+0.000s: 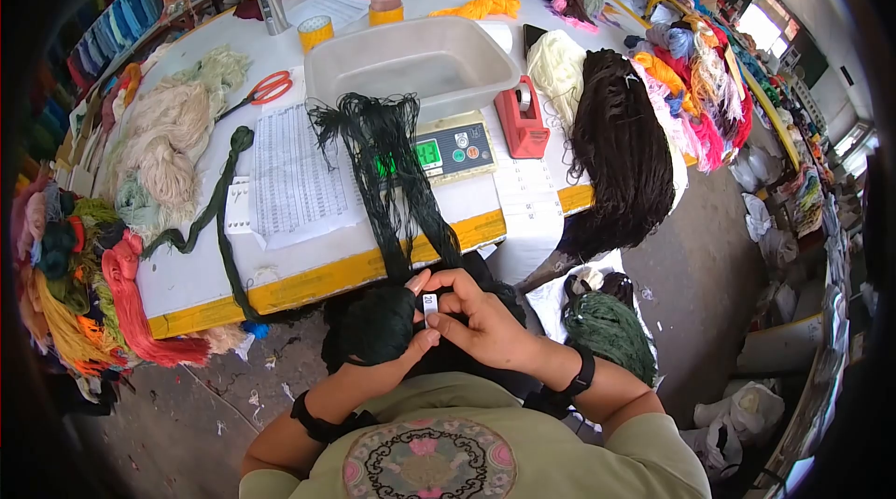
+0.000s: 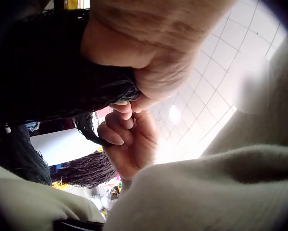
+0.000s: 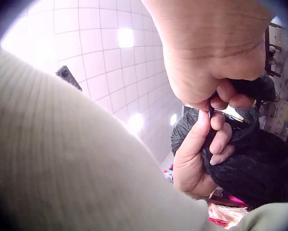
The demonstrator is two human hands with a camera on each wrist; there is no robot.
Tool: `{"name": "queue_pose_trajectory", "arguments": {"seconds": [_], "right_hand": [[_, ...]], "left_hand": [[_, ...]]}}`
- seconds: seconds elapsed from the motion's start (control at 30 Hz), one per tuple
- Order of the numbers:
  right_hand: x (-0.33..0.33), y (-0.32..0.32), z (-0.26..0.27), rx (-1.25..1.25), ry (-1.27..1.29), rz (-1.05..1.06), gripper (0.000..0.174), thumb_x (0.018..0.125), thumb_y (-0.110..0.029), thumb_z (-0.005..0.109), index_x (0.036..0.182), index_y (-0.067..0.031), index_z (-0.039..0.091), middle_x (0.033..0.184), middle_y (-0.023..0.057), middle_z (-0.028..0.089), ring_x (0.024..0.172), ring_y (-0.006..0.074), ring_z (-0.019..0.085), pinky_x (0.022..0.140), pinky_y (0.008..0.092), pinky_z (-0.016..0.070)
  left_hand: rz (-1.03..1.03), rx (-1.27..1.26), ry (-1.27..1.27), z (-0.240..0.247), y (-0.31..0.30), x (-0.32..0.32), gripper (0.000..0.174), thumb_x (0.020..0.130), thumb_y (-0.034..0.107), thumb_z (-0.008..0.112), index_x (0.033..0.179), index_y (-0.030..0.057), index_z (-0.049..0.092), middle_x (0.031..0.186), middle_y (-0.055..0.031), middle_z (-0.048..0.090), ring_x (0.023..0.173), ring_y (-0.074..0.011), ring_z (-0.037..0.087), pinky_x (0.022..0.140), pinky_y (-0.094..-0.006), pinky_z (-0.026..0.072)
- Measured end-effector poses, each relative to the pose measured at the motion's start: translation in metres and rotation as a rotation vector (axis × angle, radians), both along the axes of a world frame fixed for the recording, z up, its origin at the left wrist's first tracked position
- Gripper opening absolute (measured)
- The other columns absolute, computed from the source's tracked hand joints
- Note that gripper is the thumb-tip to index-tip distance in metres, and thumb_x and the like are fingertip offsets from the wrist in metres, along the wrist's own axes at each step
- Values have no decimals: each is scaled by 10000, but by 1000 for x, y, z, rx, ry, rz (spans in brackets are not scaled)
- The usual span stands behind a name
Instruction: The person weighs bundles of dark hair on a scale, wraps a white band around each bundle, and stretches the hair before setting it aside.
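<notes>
Close to my body, below the table's front edge, my left hand [image 1: 403,358] grips a dark green yarn skein [image 1: 370,326]. Its loose strands run up over the table edge and onto the digital scale [image 1: 471,152]. My right hand [image 1: 487,328] pinches a small white label [image 1: 430,304] printed "20" against the yarn. The fingertips of both hands meet at this label. In the left wrist view the skein [image 2: 47,72] fills the upper left, and the right hand [image 2: 132,139] faces it. The right wrist view shows the left hand's fingers among the dark strands [image 3: 259,159].
A grey plastic basin [image 1: 411,60] stands behind the scale, beside a red tape dispenser [image 1: 525,121]. Printed sheets [image 1: 303,172], orange-handled scissors [image 1: 271,86] and a thin green skein [image 1: 224,191] lie leftward. Dark brown yarn [image 1: 621,149] hangs over the right edge.
</notes>
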State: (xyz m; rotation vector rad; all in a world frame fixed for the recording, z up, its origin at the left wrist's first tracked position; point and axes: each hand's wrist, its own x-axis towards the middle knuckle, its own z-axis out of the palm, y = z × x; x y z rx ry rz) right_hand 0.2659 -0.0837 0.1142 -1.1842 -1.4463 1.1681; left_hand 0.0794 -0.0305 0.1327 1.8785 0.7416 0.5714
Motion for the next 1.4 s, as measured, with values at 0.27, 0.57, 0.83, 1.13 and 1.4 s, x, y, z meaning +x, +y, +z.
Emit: {"name": "queue_pose_trajectory", "arguments": {"seconds": [0.27,0.57,0.83,1.13,1.4], "right_hand": [[-1,-1,0,-10,14,-18,386,940,-35,582,1274,-65,393,654,25,490,589,126,485,579,281,381],[1,-3,-7,-55,-20,-15,356,940,-47,593,1246,-70,413,688,30,553,621,126,533,586,287,397],[-1,-6,-3,-14,37,-15,346,947,-15,592,1247,-49,423,724,32,569,677,94,545,639,258,422],[2,-7,13,65,41,26,293,963,-22,586,1228,-26,461,962,85,685,894,102,646,788,250,490],[-2,-6,22,96,96,53,252,981,-10,551,1212,-7,450,1032,90,683,973,90,619,842,248,480]], "left_hand": [[11,80,37,0,-2,0,687,874,129,694,1476,16,383,1007,-61,582,828,-150,569,763,-302,476],[8,-199,-78,-21,-6,1,630,898,69,655,1458,-13,379,1185,-113,563,993,-164,614,851,-288,512],[-6,-30,12,-4,-5,0,609,886,59,668,1431,-27,411,1216,-136,583,957,-174,626,839,-298,518],[-33,466,10,18,4,-1,564,873,70,699,1384,-22,480,1151,-123,627,855,-171,645,783,-305,531],[-19,369,-109,21,4,-1,599,848,63,723,1400,23,494,1020,-101,648,824,-181,646,729,-303,530]]}}
